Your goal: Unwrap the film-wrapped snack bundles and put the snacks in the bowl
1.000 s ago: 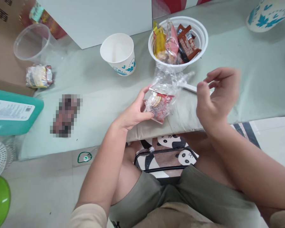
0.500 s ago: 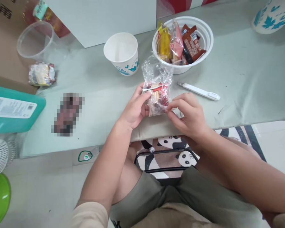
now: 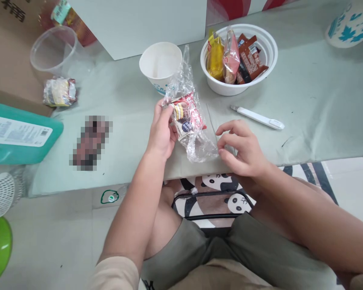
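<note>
My left hand [image 3: 161,131] grips a clear plastic bag [image 3: 187,117] with red and white snack packets inside, held just above the pale green table [image 3: 305,104]. The bag's crumpled top points toward a white paper cup [image 3: 159,66]. My right hand [image 3: 243,148] hovers at the bag's lower right corner, fingers curled and apart, fingertips close to the plastic; whether they touch it is unclear. A white bowl [image 3: 268,48] of wrapped snacks stands beyond the bag.
A white utility knife [image 3: 258,117] lies right of the bag. At the left are a teal box [image 3: 18,139], a wrapped snack [image 3: 59,92], a clear plastic cup [image 3: 53,52] and a blurred item [image 3: 90,141]. Another patterned cup [image 3: 349,24] sits far right.
My left hand has lifted and tilted the bag to the left, toward the paper cup. My right hand came in from the right, pinched the bag, then let go and drew slightly away.
</note>
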`<state>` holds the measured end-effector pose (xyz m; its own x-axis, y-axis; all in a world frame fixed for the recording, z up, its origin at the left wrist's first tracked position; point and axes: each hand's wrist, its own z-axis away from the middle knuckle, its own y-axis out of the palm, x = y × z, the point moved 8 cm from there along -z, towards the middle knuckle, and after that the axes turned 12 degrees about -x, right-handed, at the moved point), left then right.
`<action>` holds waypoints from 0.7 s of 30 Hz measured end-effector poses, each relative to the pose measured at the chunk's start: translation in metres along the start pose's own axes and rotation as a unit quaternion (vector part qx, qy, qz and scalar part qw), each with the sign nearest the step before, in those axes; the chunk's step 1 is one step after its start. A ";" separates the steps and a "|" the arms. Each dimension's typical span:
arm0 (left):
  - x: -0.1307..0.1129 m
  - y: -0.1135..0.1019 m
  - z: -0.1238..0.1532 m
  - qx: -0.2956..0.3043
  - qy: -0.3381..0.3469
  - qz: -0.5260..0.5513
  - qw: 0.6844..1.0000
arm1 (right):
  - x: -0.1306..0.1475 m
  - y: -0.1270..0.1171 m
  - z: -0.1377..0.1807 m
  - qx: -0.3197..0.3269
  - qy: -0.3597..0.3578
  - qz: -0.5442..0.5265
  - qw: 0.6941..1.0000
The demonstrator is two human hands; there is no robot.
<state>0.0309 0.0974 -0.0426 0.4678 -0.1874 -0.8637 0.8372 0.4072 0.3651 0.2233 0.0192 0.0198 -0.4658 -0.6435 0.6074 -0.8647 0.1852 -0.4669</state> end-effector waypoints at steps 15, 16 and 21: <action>0.030 0.036 0.036 0.167 0.052 -0.255 0.951 | -0.057 -0.003 0.008 -0.083 0.309 -0.049 0.946; 0.028 0.036 0.035 0.172 0.092 -0.292 0.936 | -0.059 -0.001 0.009 -0.081 0.320 -0.075 0.941; -0.008 0.029 0.042 0.080 0.363 -0.428 0.824 | -0.059 -0.006 0.007 -0.137 0.328 -0.153 0.922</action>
<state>0.0636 0.0734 -0.0102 -0.5573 0.2627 -0.7877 0.8263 0.2688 -0.4950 0.2571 0.0506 -0.0178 -0.1287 -0.1265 0.9836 -0.9478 0.3074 -0.0845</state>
